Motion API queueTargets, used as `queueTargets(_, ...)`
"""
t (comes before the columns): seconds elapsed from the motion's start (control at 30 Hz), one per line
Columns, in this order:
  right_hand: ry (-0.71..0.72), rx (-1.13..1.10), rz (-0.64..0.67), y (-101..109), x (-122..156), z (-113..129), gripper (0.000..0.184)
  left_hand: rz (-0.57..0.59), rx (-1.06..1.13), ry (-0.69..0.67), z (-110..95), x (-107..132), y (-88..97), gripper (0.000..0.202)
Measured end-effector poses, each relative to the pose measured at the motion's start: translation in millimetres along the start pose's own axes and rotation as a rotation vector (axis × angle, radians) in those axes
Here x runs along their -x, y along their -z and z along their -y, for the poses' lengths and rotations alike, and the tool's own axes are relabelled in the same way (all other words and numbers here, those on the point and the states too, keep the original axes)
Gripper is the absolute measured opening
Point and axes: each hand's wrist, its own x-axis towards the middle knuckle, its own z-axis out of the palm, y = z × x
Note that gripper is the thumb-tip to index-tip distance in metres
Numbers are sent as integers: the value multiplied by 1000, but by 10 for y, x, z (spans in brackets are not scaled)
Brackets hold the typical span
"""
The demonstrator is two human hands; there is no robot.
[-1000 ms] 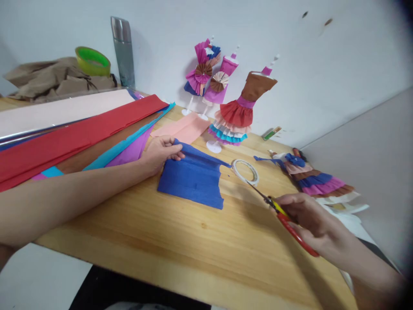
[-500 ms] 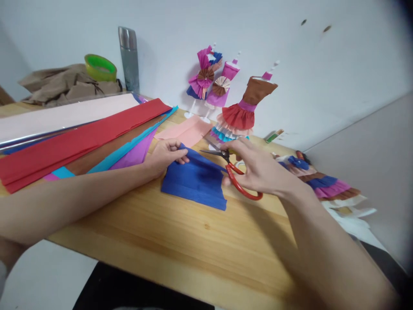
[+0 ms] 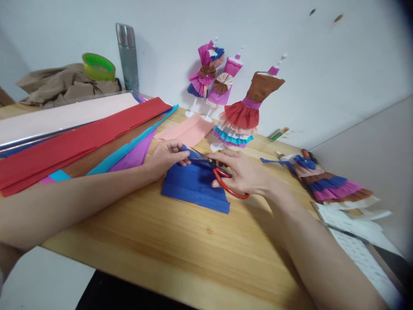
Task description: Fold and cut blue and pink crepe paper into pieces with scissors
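Note:
A piece of blue crepe paper [image 3: 195,189] lies on the wooden table, its upper left corner pinched between the thumb and fingers of my left hand [image 3: 167,157]. My right hand [image 3: 243,170] grips red-handled scissors [image 3: 230,185] by the loops. Their dark blades are apart and point left, over the upper part of the blue paper, with the tips close to my left fingertips. Part of the paper's upper right edge is hidden behind my right hand and the scissors.
Long folded strips of red crepe paper [image 3: 87,137] and other colours lie at left. Behind are a peach sheet [image 3: 189,129], a steel flask [image 3: 127,56], green tape [image 3: 98,66] and a doll stand in a tiered paper dress [image 3: 241,114]. Another paper dress [image 3: 332,185] lies at right.
My right hand has moved left with the scissors, bringing the blades from the right edge over the blue paper towards my left fingers. The left hand keeps its pinch.

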Motion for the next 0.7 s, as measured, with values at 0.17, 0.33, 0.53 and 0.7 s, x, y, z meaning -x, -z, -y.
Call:
queueTargets(0.17, -4, -41, 17, -13, -31, 30, 65, -5, 14, -4, 33, -18, -1, 15)
queueTargets(0.33, 15, -90, 14, -31, -34, 29, 61, 2, 22, -28, 67, -34, 16, 16)
queueTargets(0.53, 2, -94, -28, -46, -30, 25, 51, -1, 18, -27, 64, -37, 25, 16)
queueTargets(0.7, -27, -80, -29, -28, -13, 25, 46, -5, 31, -33, 42, -27, 19, 18)
